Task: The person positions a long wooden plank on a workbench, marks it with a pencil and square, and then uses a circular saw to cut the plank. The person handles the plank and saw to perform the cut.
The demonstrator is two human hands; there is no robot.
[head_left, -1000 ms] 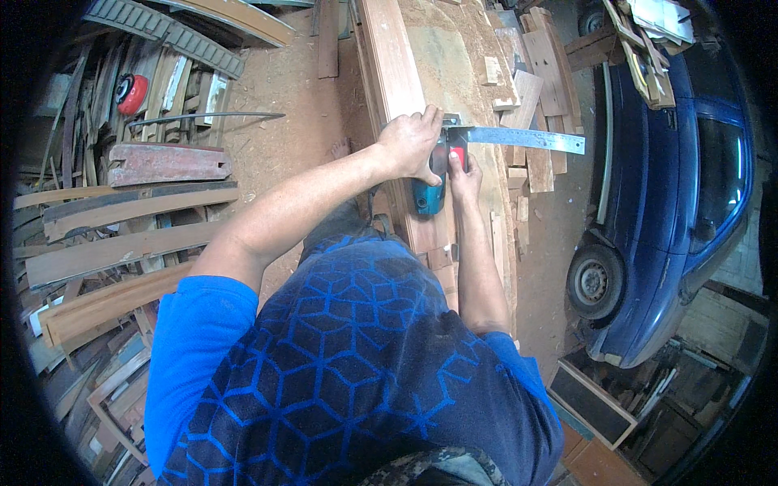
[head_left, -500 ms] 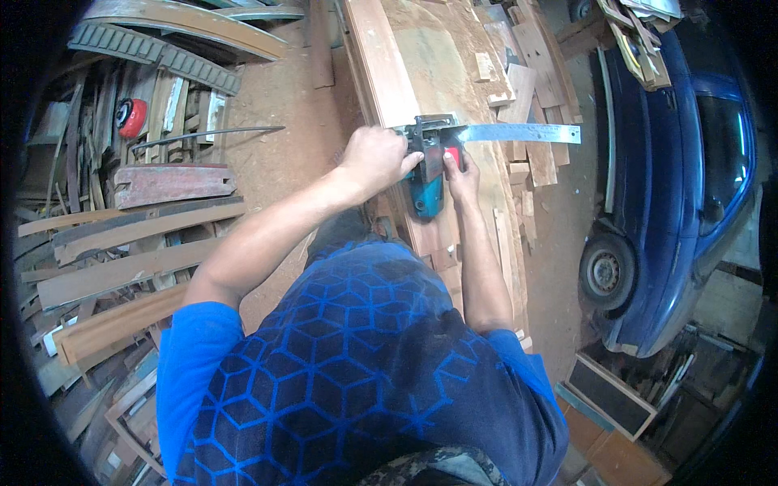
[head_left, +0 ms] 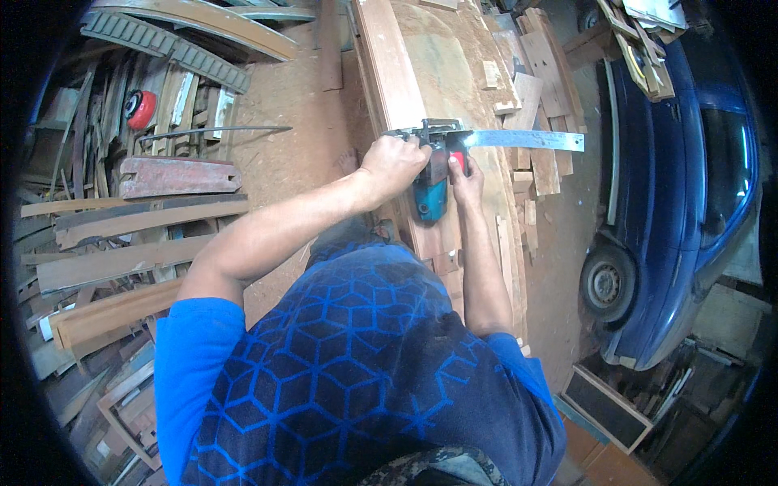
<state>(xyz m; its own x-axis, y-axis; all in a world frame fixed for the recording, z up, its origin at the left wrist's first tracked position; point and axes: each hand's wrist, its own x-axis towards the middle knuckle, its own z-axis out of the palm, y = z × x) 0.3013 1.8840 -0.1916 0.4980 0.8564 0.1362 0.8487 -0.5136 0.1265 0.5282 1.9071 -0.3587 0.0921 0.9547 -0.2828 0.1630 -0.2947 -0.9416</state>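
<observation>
A teal and black power tool [head_left: 430, 199] lies on the wooden workbench, a metal plate at its far end. My left hand [head_left: 395, 166] is closed at the tool's upper left side, fingers curled against it. On the other side, my right hand [head_left: 468, 180] grips the tool, its thumb by a red part [head_left: 457, 159]. A steel ruler [head_left: 523, 140] reaches out to the right from the tool's far end, crossing the bench edge. How the ruler meets the tool is hidden. Beyond the tool, a long planed board [head_left: 392, 69] runs away along the bench's left side.
Sawdust covers the workbench [head_left: 433, 57]. Offcuts [head_left: 535, 97] are heaped along its right side. A blue car [head_left: 660, 202] stands to the right. Stacked planks [head_left: 138, 259] and a red round object [head_left: 140, 109] lie at left. A dark framed panel [head_left: 606, 405] stands lower right.
My left hand has shifted slightly right, its fingers now curled over the tool's upper side; its thumb reached along the tool before. The right hand keeps its grip. The whole view has shifted slightly.
</observation>
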